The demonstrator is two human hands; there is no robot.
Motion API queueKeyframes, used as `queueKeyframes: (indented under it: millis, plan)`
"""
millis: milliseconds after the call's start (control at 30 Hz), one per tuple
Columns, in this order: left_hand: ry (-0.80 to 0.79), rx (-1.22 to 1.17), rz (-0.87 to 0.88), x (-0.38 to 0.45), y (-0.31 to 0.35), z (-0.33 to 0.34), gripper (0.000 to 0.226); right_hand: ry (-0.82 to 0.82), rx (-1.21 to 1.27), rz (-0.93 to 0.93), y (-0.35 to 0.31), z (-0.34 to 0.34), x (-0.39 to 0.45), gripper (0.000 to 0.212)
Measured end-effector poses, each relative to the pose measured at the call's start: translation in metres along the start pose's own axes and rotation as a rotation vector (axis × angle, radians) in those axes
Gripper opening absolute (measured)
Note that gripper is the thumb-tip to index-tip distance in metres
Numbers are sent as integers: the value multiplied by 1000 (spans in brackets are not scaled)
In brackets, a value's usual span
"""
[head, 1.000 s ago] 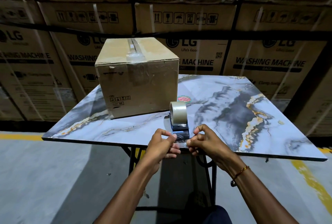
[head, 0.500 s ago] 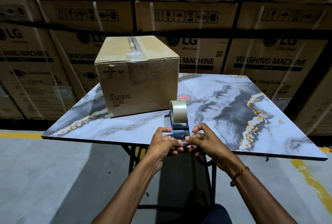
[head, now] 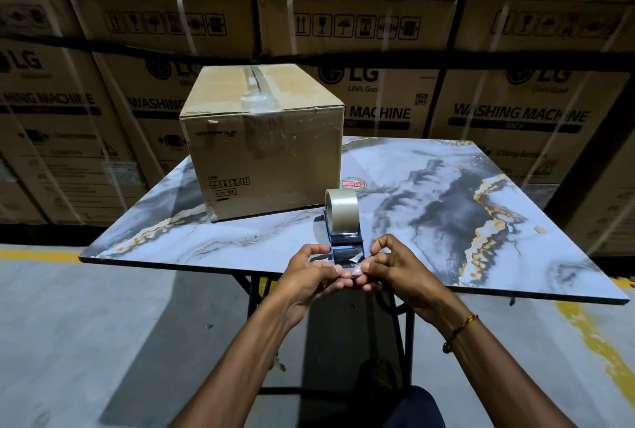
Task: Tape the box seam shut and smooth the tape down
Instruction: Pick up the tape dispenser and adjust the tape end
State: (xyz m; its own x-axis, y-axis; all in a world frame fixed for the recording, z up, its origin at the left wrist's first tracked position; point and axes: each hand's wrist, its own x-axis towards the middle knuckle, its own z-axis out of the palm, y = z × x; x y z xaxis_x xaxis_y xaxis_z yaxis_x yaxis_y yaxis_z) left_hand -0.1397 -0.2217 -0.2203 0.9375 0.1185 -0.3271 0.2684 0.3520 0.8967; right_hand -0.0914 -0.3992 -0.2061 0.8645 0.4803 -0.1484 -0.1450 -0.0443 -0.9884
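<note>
A brown cardboard box (head: 264, 145) stands on the marble-patterned table (head: 446, 207), back left, with old clear tape along its top seam and down the near face. A roll of clear tape (head: 342, 211) sits upright in a dark blue dispenser (head: 347, 249) near the table's front edge, in front of the box. My left hand (head: 311, 273) and my right hand (head: 395, 266) meet at the dispenser's near end, fingertips pinching the loose end of the tape (head: 350, 264) between them.
A round red sticker (head: 353, 184) lies on the table just behind the roll. Stacked washing-machine cartons (head: 515, 111) form a wall behind the table. The table's black metal legs (head: 252, 293) stand on a grey floor with yellow lines (head: 598, 345).
Both hands have closed in on the dispenser's near end, and their fingertips now pinch the tape end together. The box and the roll have not moved.
</note>
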Motion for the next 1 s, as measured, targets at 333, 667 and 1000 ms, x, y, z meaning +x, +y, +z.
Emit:
queueKeyframes:
  millis: [333, 667, 1000]
  plan:
    - [15, 140, 49, 0, 0, 3, 40, 1, -70, -17, -1, 2, -1, 32]
    - [63, 207, 68, -2, 1, -2, 43, 74, -158, -49, -3, -8, 2, 21]
    - [186, 690, 248, 3, 22, -11, 12, 203, -177, -103, -7, -8, 39, 22]
